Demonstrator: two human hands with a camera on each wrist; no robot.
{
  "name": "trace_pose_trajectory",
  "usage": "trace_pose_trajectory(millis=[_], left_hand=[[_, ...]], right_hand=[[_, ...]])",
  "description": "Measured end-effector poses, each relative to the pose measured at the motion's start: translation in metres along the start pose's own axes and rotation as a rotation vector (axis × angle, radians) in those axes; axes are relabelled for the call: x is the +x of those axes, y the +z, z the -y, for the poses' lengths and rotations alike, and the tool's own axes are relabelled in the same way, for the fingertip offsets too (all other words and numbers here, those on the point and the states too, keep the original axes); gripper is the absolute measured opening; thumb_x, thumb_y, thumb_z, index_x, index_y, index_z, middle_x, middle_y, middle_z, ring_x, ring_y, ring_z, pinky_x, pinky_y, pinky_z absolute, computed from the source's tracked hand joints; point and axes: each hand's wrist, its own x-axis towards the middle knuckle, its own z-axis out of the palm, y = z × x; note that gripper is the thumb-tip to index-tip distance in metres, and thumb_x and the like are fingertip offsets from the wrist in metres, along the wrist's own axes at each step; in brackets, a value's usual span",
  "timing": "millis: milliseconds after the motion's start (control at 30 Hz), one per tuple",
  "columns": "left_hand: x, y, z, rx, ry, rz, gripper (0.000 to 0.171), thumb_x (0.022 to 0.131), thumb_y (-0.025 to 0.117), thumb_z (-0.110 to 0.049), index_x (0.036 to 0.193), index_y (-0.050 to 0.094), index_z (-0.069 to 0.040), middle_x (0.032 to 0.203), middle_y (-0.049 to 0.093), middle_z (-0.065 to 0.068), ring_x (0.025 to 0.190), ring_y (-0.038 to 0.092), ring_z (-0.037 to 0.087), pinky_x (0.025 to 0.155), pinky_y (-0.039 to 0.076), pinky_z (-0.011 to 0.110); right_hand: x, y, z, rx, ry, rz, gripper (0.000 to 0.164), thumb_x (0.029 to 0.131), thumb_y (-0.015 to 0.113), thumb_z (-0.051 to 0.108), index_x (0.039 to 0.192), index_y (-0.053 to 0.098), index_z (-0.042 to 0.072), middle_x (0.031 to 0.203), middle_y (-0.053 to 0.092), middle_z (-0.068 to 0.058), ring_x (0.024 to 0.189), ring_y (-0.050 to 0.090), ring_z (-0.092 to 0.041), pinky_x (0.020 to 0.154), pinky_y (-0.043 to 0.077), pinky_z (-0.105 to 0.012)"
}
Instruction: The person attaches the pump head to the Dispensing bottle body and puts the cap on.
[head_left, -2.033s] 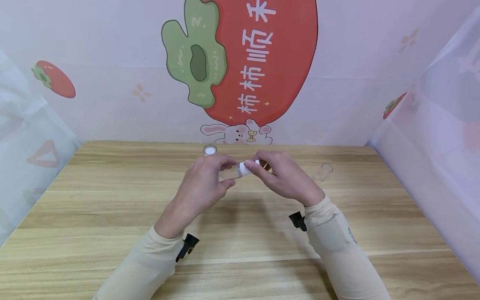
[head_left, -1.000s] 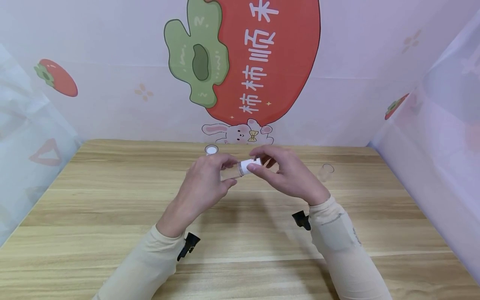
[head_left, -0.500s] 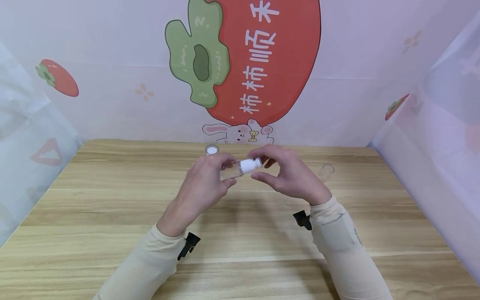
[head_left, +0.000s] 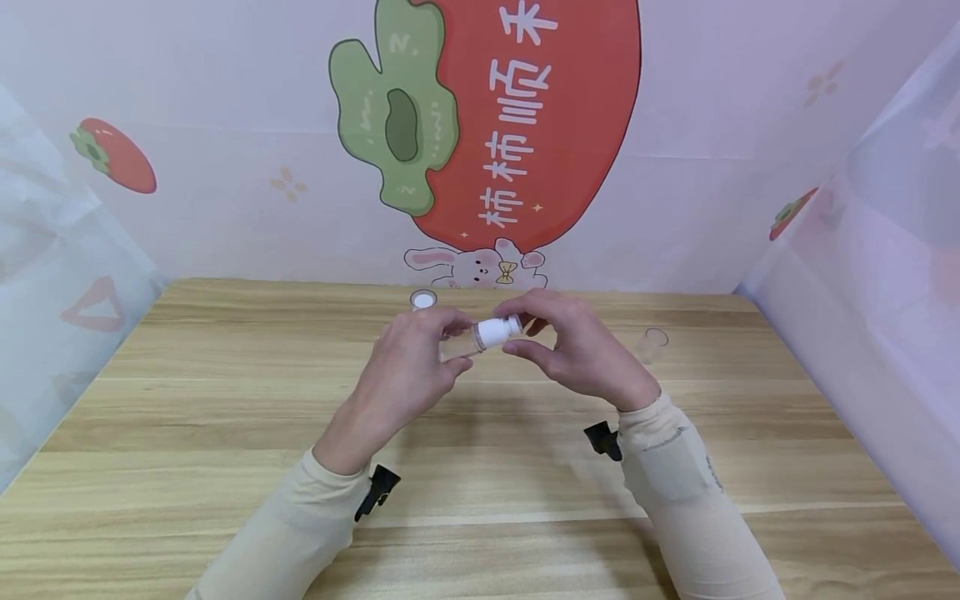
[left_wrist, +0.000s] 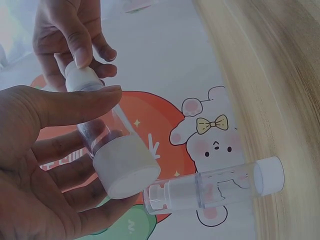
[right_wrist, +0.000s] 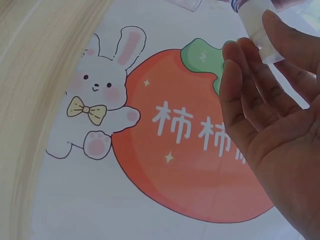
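Note:
In the head view my left hand (head_left: 401,362) grips the clear body of a small pump bottle (head_left: 492,332), tilted above the table. Its white top points right, toward my right hand (head_left: 581,354). The left wrist view shows the bottle's white base (left_wrist: 127,167) beyond my left thumb. My right thumb and fingers pinch the white pump top (left_wrist: 81,77) there. From the right wrist, the same white top (right_wrist: 256,27) lies between thumb and fingers. A clear cap (head_left: 651,343) stands on the table to the right of my right hand.
A second pump bottle (left_wrist: 215,190), clear-capped with a white end, stands behind my left hand, partly hidden in the head view. The wooden table (head_left: 480,533) ends at a printed cloth backdrop (head_left: 247,225), with cloth sides left and right.
My right hand has shifted slightly right along the white top. Its thumb came away from the top half a second ago and is now back against it. My left hand stays nearly still.

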Motion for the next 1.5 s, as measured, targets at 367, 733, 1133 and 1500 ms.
trace_pose_trajectory(millis=[367, 733, 1133, 1500], left_hand=[[-0.0002, 0.0007, 0.0009, 0.008, 0.007, -0.005, 0.04, 0.075, 0.089, -0.005, 0.112, 0.075, -0.004, 0.102, 0.075, 0.01, 0.096, 0.07, 0.027, 0.084, 0.054, 0.047], [-0.0001, 0.002, 0.0002, 0.013, 0.019, -0.008, 0.039, 0.075, 0.089, -0.004, 0.111, 0.075, -0.004, 0.103, 0.075, 0.01, 0.097, 0.07, 0.027, 0.085, 0.055, 0.047], [-0.0016, 0.0035, 0.0002, 0.021, 0.057, -0.03, 0.039, 0.074, 0.09, -0.003, 0.11, 0.075, -0.004, 0.103, 0.076, 0.01, 0.098, 0.071, 0.026, 0.085, 0.055, 0.047], [-0.0016, 0.0038, 0.0004, 0.03, 0.061, -0.034, 0.038, 0.074, 0.089, -0.003, 0.109, 0.075, -0.005, 0.104, 0.076, 0.01, 0.098, 0.071, 0.026, 0.086, 0.055, 0.048]], right_hand=[[-0.0001, 0.0002, 0.0014, 0.0, 0.03, 0.021, 0.029, 0.089, 0.078, 0.007, 0.117, 0.071, 0.007, 0.1, 0.069, 0.004, 0.087, 0.064, -0.011, 0.08, 0.056, -0.032], [-0.0001, 0.0001, 0.0032, 0.013, 0.126, 0.07, 0.017, 0.095, 0.074, 0.015, 0.111, 0.072, 0.011, 0.096, 0.068, 0.007, 0.084, 0.062, -0.009, 0.079, 0.055, -0.03], [0.0011, 0.0007, 0.0053, 0.01, 0.254, 0.111, 0.017, 0.101, 0.065, 0.031, 0.095, 0.069, 0.016, 0.084, 0.064, 0.006, 0.079, 0.062, -0.014, 0.074, 0.055, -0.034], [0.0014, 0.0011, 0.0058, -0.027, 0.3, 0.123, 0.022, 0.103, 0.06, 0.034, 0.093, 0.069, 0.017, 0.081, 0.063, -0.001, 0.073, 0.057, -0.017, 0.066, 0.051, -0.035]])
